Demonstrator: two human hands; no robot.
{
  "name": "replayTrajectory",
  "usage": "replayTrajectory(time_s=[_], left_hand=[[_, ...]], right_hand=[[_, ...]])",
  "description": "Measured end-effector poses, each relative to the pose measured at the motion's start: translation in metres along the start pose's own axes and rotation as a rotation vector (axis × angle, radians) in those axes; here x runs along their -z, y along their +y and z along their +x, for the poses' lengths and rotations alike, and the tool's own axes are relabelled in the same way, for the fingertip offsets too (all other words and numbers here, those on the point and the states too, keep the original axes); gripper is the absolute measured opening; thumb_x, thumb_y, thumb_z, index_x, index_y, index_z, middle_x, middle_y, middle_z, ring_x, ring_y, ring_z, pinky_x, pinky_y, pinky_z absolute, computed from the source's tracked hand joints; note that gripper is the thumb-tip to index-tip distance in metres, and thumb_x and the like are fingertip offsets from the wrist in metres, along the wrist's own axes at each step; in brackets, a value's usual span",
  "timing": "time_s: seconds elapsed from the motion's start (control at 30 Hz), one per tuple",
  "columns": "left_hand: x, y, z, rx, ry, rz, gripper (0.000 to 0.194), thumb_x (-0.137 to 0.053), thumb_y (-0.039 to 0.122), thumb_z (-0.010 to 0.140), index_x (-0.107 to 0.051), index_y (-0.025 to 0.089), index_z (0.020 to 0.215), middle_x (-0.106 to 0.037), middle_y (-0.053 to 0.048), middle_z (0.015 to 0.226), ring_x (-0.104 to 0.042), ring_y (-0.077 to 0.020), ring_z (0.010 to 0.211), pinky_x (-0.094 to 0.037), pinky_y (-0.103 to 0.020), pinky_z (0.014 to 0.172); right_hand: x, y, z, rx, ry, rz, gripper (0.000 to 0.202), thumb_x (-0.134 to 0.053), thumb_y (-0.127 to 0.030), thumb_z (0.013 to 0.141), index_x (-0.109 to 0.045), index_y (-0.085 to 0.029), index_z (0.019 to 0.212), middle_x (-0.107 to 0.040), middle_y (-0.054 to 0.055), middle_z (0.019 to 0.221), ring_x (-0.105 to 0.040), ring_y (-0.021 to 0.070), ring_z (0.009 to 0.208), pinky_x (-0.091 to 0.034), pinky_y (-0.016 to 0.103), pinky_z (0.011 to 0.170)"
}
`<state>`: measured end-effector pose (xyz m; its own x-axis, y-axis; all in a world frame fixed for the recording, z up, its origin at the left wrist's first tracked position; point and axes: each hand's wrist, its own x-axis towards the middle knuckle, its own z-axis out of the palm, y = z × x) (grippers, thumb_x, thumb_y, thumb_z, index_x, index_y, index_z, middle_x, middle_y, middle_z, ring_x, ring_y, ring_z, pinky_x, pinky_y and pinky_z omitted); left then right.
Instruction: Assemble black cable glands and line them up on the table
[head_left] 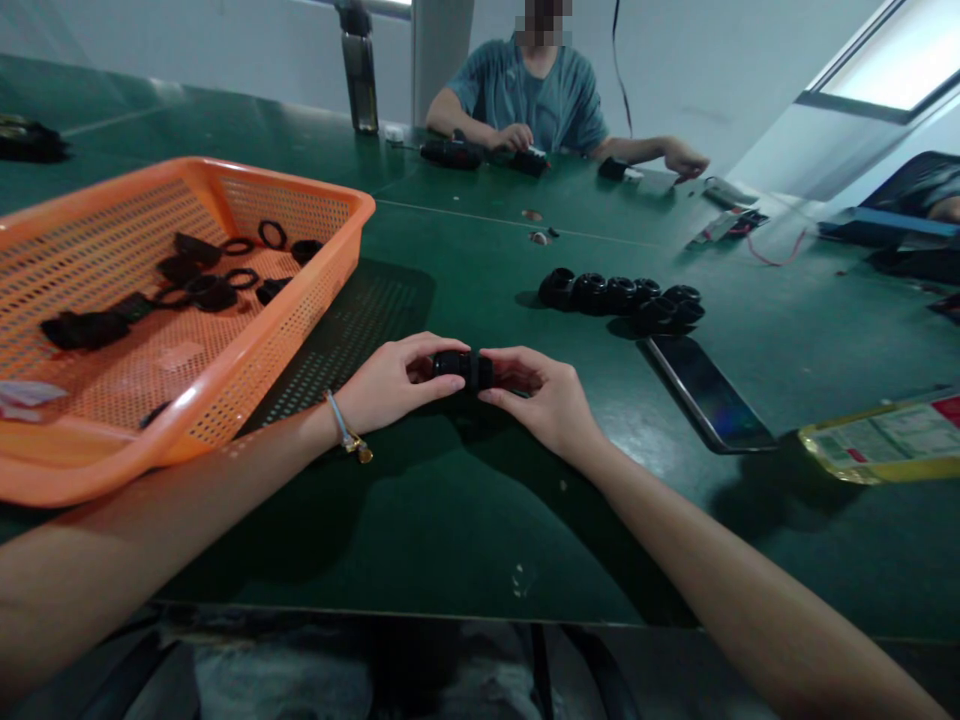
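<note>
At the left, black rings and caps [211, 292] are held in an orange basket [247, 342]. Beside it, over the green table [450, 540], a black plastic part [453, 364] is pinched at its left end by the thumb and fingers of the left hand [390, 385]; its right end is gripped likewise by the right hand [551, 400]. Farther right, similar black parts [621, 294] are clustered near a phone [709, 392], followed by a yellow package [889, 440].

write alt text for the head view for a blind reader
The wearer's left hand and right hand hold a small black part between them over a green table. An orange basket containing black pieces sits at left; a cluster of black fittings, a phone and a yellow package lie at right; another person is opposite.
</note>
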<state>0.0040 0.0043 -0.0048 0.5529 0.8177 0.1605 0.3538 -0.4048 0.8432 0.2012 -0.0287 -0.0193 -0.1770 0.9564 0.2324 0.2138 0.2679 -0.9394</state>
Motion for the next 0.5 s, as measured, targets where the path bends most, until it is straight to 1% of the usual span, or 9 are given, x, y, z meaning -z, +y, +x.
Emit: replayTrajectory(time_s=[0.3,0.5], left_hand=[[-0.0003,0.0002,0.0003,0.002,0.002,0.009,0.044,-0.058,0.04,0.074,-0.062,0.013,0.109,-0.063,-0.006,0.1,-0.058,-0.0146,0.077,-0.048,-0.026,0.066],[-0.0008,-0.0004,-0.0003,-0.003,0.008,0.012,0.043,-0.058,0.04,0.074,-0.063,0.014,0.108,-0.063,-0.006,0.101,-0.059,-0.0147,0.077,-0.048,-0.026,0.067]], right_hand=[[0.0003,0.001,-0.0002,-0.024,-0.005,0.017,0.033,-0.071,-0.017,0.064,-0.068,-0.02,0.098,-0.073,0.001,0.083,-0.069,0.0156,0.078,-0.057,0.033,0.077],[0.0005,0.0015,0.0001,-0.046,-0.002,0.027,0.034,-0.072,-0.019,0.064,-0.068,-0.019,0.098,-0.072,0.002,0.081,-0.069,0.0158,0.077,-0.057,0.033,0.076]])
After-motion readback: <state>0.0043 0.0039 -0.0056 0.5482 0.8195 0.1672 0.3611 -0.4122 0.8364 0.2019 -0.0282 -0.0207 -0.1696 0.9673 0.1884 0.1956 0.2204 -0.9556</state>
